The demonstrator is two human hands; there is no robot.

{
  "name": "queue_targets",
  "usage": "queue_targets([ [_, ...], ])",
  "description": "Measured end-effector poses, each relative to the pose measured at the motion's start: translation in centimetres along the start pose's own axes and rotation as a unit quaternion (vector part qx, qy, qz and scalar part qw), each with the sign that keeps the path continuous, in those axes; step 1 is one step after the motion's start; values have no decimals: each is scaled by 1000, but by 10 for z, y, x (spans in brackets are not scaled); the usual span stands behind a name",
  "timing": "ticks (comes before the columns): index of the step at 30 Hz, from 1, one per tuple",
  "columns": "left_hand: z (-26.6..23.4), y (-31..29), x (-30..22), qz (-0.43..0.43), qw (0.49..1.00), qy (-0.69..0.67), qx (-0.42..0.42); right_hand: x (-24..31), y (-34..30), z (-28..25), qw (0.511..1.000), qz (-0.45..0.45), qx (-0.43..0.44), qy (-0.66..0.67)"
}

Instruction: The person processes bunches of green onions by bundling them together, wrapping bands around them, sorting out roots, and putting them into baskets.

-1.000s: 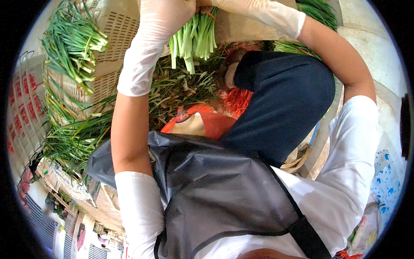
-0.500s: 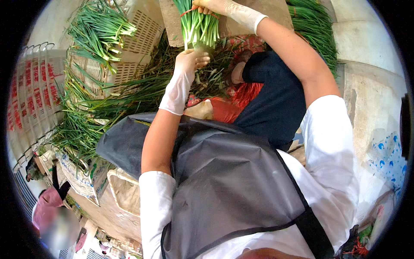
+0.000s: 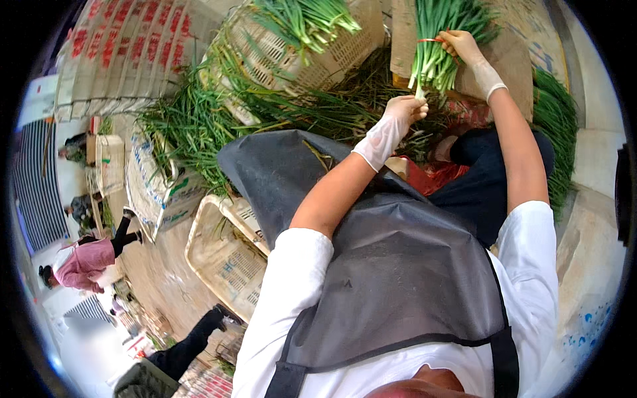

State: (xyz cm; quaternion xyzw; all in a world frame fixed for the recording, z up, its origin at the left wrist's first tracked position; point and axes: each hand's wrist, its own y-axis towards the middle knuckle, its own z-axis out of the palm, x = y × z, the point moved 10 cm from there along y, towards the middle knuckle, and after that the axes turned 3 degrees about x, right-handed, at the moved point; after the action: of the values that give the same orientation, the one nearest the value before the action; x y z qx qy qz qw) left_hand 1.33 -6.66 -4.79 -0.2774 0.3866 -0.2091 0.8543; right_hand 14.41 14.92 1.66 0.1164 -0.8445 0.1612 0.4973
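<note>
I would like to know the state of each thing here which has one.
Green-stalk bundle: banded, lying on board
Red band: fastened around the bundle
Left hand: gloved, pinching a stalk end
Right hand: gloved, touching the band
Apron: worn
Plastic crate: open-topped
Long leaves: loose, heaped

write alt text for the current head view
A gloved right hand grips a green-stalked bunch at its red band, over a brown board; the gloved left hand pinches one pale stalk end. More greens lie on a perforated crate.
</note>
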Motion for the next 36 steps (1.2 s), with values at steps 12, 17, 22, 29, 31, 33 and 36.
queue_targets([
  [12,-16,29,-38,58,902,427,2,5,0,1,995,-15,-46,-85],
  [17,-13,18,-18,24,975,67,209,18,-4,4,995,-19,-54,-87],
  [22,9,7,-14,58,978,-24,200,-6,6,-1,996,-27,-65,-62],
  [29,9,10,-11,50,959,-207,189,3,0,6,997,-17,-68,-43],
  [31,18,9,-9,45,961,-197,191,0,-2,5,997,-22,-72,-30],
  [33,18,9,-3,30,983,-90,158,1,0,5,995,-23,-76,-55],
  [36,7,1,-3,2,989,110,97,4,1,7,993,-40,-80,-75],
])
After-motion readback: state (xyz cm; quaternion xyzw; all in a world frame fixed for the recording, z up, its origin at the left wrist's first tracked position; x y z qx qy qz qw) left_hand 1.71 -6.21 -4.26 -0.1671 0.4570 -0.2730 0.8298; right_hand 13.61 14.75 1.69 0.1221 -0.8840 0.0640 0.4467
